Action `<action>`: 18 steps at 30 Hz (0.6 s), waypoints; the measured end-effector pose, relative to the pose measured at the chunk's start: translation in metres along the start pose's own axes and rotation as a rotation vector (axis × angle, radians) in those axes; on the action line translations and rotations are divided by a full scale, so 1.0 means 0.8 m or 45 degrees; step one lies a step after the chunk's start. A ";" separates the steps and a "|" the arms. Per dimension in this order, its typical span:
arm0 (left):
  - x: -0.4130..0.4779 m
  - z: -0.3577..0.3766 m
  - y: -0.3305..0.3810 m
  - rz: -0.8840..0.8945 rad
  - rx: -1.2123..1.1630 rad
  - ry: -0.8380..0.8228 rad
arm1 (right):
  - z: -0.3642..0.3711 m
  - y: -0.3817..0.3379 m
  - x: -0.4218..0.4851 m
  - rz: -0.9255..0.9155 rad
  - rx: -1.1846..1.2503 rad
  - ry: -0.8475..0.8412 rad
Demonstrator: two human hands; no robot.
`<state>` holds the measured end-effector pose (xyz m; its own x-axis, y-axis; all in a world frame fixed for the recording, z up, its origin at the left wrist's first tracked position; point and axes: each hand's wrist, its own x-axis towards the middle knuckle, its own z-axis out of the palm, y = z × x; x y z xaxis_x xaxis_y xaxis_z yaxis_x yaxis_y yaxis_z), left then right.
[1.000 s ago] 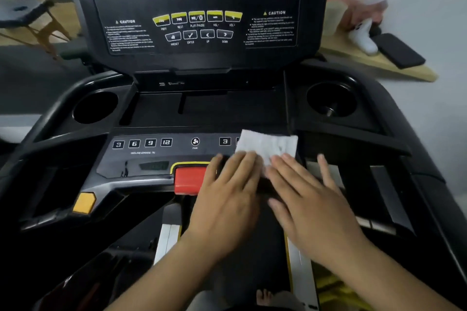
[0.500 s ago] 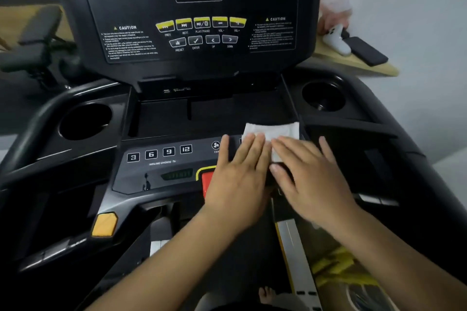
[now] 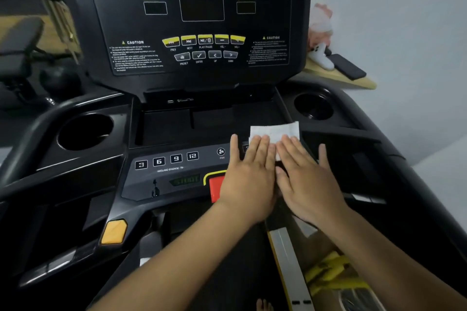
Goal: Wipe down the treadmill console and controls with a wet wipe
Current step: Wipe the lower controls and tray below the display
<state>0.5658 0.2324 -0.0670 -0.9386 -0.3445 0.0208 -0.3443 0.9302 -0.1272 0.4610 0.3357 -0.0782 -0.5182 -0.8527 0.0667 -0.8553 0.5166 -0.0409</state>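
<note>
1. The white rectangular wet wipe [image 3: 274,131] lies flat on the right part of the grey lower control strip [image 3: 164,163] of the black treadmill. Its far edge seems to reach the lip of the shallow tray behind.
2. The left hand [image 3: 249,174] and the right hand [image 3: 307,179] lie side by side on the wipe's near half, palms down and fingers straight. Neither curls round anything. Flat pressure like this probably spreads the damp cloth wide, so that one push covers several keys.
3. Both hands sit just right of the red stop button [image 3: 215,188], and the left hand covers its right edge.
4. The upright black display panel [image 3: 202,33] and the keys marked 3, 6, 9 and 12 are well apart from the wipe. Whether they are already clean cannot be told.
5. The keys under the wipe and hands are hidden, except for one corner beside the left fingers. The panel's top is cut off, the caution print is too blurred to read, and the small green readout [image 3: 185,180] is illegible.
</note>
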 end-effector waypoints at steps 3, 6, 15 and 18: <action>-0.013 0.004 -0.001 -0.016 -0.041 0.012 | 0.003 -0.006 -0.009 -0.057 -0.046 -0.020; -0.051 0.016 0.018 0.019 -0.101 0.060 | 0.014 0.001 -0.056 -0.112 0.024 0.039; -0.029 0.010 0.003 -0.129 0.086 0.007 | -0.009 -0.032 -0.008 -0.107 0.044 -0.114; -0.061 0.022 0.014 -0.136 0.071 -0.015 | 0.004 -0.030 -0.042 -0.185 0.053 -0.080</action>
<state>0.6078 0.2573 -0.0869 -0.8963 -0.4428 0.0256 -0.4398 0.8799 -0.1798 0.4987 0.3519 -0.0827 -0.3870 -0.9220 0.0124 -0.9198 0.3850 -0.0764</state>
